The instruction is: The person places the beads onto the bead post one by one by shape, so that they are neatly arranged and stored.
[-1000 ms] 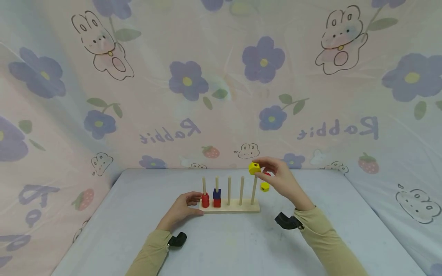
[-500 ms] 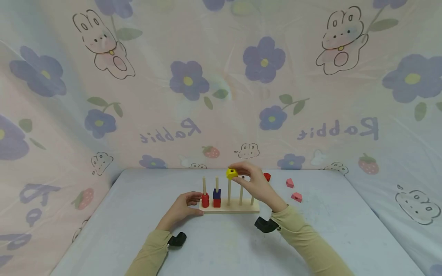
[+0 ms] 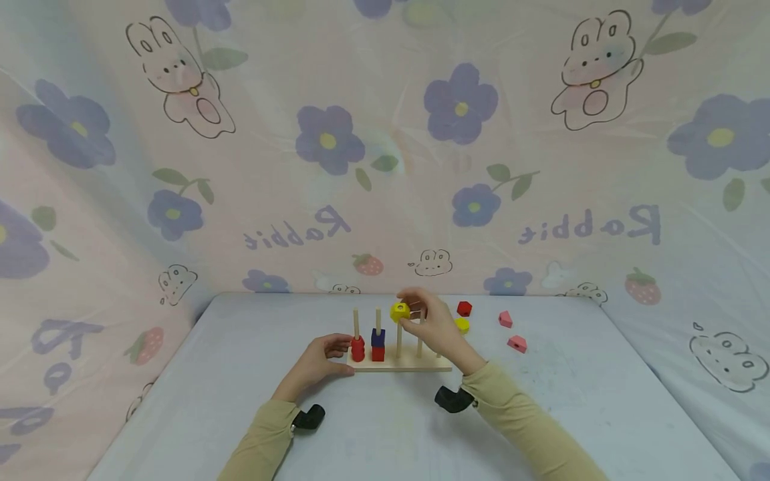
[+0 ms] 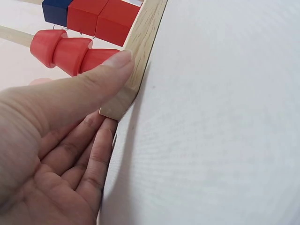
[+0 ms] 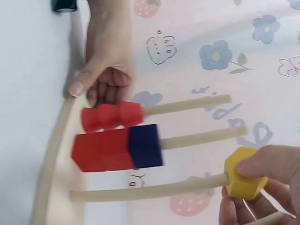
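My right hand [image 3: 436,327] pinches a yellow hexagonal bead [image 3: 399,312] between thumb and fingers. In the right wrist view, the tip of the third peg [image 5: 154,191] meets the hole of this yellow bead [image 5: 243,180]. My left hand [image 3: 317,366] grips the left end of the wooden peg stand's base [image 3: 400,365], thumb on the edge in the left wrist view. Red rounded, tapered beads [image 4: 70,51] are stacked on the first peg. On the second peg, a dark blue cube [image 3: 377,337] sits above red cubes [image 5: 103,150]. Fingers partly cover the two right-hand pegs.
Behind my right hand on the white table [image 3: 385,421] lie another yellow bead [image 3: 462,325] and a red bead [image 3: 464,308]. Two pink beads [image 3: 505,319] rest farther right. A patterned cloth [image 3: 385,200] hangs behind the table.
My right hand has carried the yellow bead left from above the rightmost peg to the third peg, then slightly down. My left hand stays on the stand.
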Action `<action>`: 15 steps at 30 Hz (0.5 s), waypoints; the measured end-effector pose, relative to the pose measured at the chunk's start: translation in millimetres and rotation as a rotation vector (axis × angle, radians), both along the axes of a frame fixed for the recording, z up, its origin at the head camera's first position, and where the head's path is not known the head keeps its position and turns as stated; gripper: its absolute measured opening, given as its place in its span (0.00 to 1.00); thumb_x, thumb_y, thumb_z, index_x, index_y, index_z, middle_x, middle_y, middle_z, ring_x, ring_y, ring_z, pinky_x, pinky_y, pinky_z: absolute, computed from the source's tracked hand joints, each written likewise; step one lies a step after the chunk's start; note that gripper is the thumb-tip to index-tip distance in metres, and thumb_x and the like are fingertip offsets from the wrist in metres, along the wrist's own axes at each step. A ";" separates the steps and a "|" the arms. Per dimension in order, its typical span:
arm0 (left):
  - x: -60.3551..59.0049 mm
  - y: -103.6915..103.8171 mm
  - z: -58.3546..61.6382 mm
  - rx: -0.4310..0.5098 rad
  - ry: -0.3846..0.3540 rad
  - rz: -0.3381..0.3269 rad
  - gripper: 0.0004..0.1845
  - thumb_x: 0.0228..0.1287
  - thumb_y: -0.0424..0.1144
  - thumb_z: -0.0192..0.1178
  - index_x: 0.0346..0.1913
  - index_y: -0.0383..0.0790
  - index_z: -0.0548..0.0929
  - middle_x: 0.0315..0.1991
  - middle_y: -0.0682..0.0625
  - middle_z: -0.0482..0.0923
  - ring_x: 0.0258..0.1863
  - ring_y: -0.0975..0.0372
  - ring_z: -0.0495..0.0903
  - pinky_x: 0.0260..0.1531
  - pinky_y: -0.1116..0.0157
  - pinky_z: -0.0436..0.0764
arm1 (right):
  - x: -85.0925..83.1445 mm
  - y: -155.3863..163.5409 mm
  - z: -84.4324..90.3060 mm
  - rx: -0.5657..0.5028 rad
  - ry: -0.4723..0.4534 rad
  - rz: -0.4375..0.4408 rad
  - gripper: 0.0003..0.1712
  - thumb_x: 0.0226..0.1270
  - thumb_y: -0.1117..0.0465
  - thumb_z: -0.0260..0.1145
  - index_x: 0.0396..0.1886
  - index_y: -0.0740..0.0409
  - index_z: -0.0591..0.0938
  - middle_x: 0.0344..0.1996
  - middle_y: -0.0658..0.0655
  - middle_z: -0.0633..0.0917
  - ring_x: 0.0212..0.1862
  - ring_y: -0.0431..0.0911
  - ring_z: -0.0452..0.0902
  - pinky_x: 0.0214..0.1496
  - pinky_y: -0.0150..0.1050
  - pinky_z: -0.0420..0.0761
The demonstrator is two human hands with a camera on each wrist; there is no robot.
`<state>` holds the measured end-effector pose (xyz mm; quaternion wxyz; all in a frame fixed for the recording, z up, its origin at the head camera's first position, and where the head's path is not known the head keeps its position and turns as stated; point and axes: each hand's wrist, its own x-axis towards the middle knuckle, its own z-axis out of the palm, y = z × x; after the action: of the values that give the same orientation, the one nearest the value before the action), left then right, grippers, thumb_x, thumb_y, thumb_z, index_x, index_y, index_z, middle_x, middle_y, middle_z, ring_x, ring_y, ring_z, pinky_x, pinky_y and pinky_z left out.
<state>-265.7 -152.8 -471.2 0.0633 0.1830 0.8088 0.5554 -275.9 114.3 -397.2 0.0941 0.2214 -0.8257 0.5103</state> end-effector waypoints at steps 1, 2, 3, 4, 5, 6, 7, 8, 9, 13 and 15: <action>-2.0 -0.5 -3.7 -0.004 -0.001 0.004 0.32 0.45 0.24 0.73 0.57 0.26 0.74 0.50 0.38 0.77 0.49 0.45 0.77 0.53 0.48 0.74 | 0.6 -0.9 -3.5 -0.009 -0.017 -0.013 0.23 0.54 0.72 0.72 0.51 0.58 0.78 0.44 0.53 0.81 0.43 0.46 0.78 0.46 0.36 0.81; -4.5 -1.0 -7.9 -0.009 0.002 0.007 0.33 0.45 0.24 0.73 0.57 0.26 0.74 0.50 0.38 0.77 0.49 0.45 0.77 0.53 0.48 0.74 | 0.9 -1.6 -7.5 -0.021 -0.031 -0.024 0.23 0.54 0.72 0.72 0.50 0.59 0.78 0.44 0.53 0.81 0.43 0.46 0.78 0.46 0.36 0.81; -7.2 -1.8 -12.5 -0.011 0.001 0.010 0.33 0.44 0.24 0.74 0.57 0.27 0.74 0.50 0.39 0.78 0.48 0.46 0.77 0.53 0.48 0.75 | 1.5 -2.3 -11.1 -0.036 -0.041 -0.035 0.23 0.53 0.73 0.72 0.49 0.60 0.77 0.43 0.53 0.81 0.43 0.46 0.78 0.47 0.36 0.82; -10.1 -2.5 -17.2 -0.015 -0.001 0.014 0.33 0.44 0.25 0.74 0.57 0.28 0.75 0.50 0.39 0.78 0.48 0.47 0.77 0.53 0.49 0.75 | 2.2 -2.8 -14.5 -0.046 -0.048 -0.047 0.23 0.52 0.74 0.73 0.48 0.60 0.77 0.43 0.54 0.81 0.44 0.46 0.78 0.47 0.36 0.82; -13.2 -3.3 -22.0 -0.018 -0.001 0.016 0.34 0.44 0.26 0.75 0.58 0.28 0.75 0.50 0.40 0.78 0.48 0.48 0.78 0.53 0.50 0.75 | 3.0 -3.3 -17.6 -0.060 -0.054 -0.059 0.23 0.51 0.74 0.73 0.47 0.60 0.77 0.42 0.54 0.81 0.44 0.47 0.78 0.47 0.37 0.82; -16.3 -4.0 -26.8 -0.023 0.000 0.019 0.34 0.43 0.27 0.75 0.58 0.29 0.75 0.50 0.41 0.78 0.48 0.49 0.78 0.53 0.51 0.76 | 3.9 -3.8 -19.9 -0.075 -0.056 -0.069 0.23 0.51 0.74 0.73 0.47 0.60 0.77 0.42 0.55 0.81 0.43 0.48 0.78 0.48 0.38 0.82; -18.9 -4.6 -31.0 -0.027 -0.003 0.025 0.34 0.43 0.27 0.76 0.58 0.31 0.75 0.50 0.42 0.78 0.48 0.51 0.78 0.53 0.52 0.76 | 4.5 -4.2 -22.2 -0.094 -0.059 -0.074 0.23 0.51 0.75 0.73 0.47 0.60 0.76 0.42 0.56 0.81 0.43 0.48 0.78 0.48 0.39 0.81; -19.6 -4.8 -31.8 -0.029 -0.006 0.026 0.34 0.43 0.28 0.76 0.58 0.32 0.75 0.50 0.43 0.78 0.48 0.52 0.78 0.53 0.54 0.76 | 4.8 -4.6 -24.7 -0.114 -0.064 -0.080 0.24 0.51 0.75 0.73 0.47 0.61 0.76 0.42 0.56 0.81 0.43 0.49 0.78 0.49 0.40 0.81; -19.5 -4.8 -31.5 -0.029 -0.011 0.030 0.34 0.43 0.29 0.76 0.58 0.33 0.76 0.50 0.44 0.78 0.48 0.52 0.78 0.53 0.54 0.76 | 5.3 -5.0 -27.0 -0.132 -0.071 -0.086 0.24 0.50 0.75 0.73 0.47 0.62 0.76 0.42 0.57 0.81 0.43 0.50 0.78 0.49 0.41 0.81; -14.0 -2.9 -24.1 -0.023 -0.003 0.028 0.33 0.44 0.26 0.75 0.58 0.30 0.75 0.50 0.41 0.78 0.48 0.49 0.78 0.54 0.50 0.75 | 5.8 -5.9 -41.1 -0.169 -0.114 -0.105 0.21 0.50 0.75 0.73 0.45 0.64 0.78 0.40 0.58 0.81 0.42 0.50 0.78 0.49 0.44 0.81; -9.0 -1.8 -16.0 -0.015 0.006 0.016 0.33 0.45 0.25 0.74 0.57 0.28 0.75 0.50 0.39 0.77 0.48 0.46 0.77 0.54 0.48 0.74 | 6.2 -6.4 -48.5 -0.167 -0.141 -0.117 0.19 0.50 0.75 0.73 0.43 0.65 0.79 0.38 0.57 0.82 0.42 0.50 0.78 0.49 0.45 0.81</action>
<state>-274.7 -154.6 -487.1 0.0580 0.1778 0.8145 0.5492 -269.6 107.9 -445.7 0.0837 0.1281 -0.7962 0.5854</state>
